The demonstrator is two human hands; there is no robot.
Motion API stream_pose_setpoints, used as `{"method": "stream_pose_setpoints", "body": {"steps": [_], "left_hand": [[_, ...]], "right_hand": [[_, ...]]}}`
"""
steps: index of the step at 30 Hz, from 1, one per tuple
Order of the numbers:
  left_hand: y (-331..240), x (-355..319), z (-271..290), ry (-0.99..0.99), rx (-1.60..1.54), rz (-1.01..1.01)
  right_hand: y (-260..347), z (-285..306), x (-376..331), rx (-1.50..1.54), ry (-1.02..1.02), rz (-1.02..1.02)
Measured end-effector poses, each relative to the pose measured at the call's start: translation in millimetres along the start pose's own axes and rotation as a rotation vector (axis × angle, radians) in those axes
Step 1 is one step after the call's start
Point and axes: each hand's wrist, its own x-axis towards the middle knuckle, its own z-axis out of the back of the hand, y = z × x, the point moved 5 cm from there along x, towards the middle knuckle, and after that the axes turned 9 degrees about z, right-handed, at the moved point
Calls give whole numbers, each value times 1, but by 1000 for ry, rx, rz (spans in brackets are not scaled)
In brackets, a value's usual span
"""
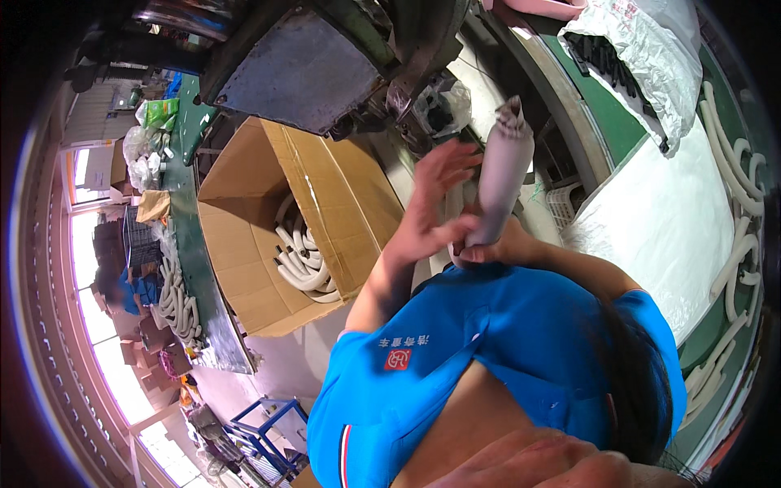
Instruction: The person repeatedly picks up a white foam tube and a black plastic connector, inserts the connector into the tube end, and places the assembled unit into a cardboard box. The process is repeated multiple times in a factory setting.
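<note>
A pale lilac-grey, tube-shaped piece (pixel 506 167) with a crumpled, gathered far end stands out in front of my blue shirt. What it is made of, I cannot make out. My right hand (pixel 498 244) closes around its near end, low against the shirt. Just to the left, my left hand (pixel 431 199) is open and slightly blurred, fingers spread, its thumb close beside the piece. Part of another pale shape behind the left hand is mostly hidden.
An open cardboard box (pixel 236 260) at left holds curved pale tubes (pixel 307 264). A metal machine (pixel 301 73) overhangs the far side. On the right, a green table bears a white sheet (pixel 659 228), a plastic bag (pixel 651 49) of black parts and more tubes (pixel 724 154). A person (pixel 138 291) is far left.
</note>
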Motion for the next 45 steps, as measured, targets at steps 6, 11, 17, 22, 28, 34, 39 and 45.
{"method": "stream_pose_setpoints", "body": {"steps": [6, 11, 17, 22, 28, 34, 39, 45], "left_hand": [[-13, 22, -49, 9, 210, 74], [-11, 13, -44, -91, -27, 33], [-19, 10, -54, 33, -88, 10], [-29, 5, -49, 49, -49, 18], [-39, 19, -55, 114, -282, 89], [-28, 20, -58, 60, -193, 22], [-28, 23, -56, -17, -76, 21], [-21, 27, -53, -177, 232, 34]], "right_hand": [[9, -5, -17, -308, -104, 104], [51, 22, -24, 58, -251, 526], [117, 4, -33, -606, -310, 855], [141, -20, -27, -917, -317, 1108], [150, -14, -13, -868, -270, 1230], [144, 8, -5, -706, -255, 1113], [150, 9, -17, -896, -346, 976], [148, 7, -24, -1095, -437, 982]]}}
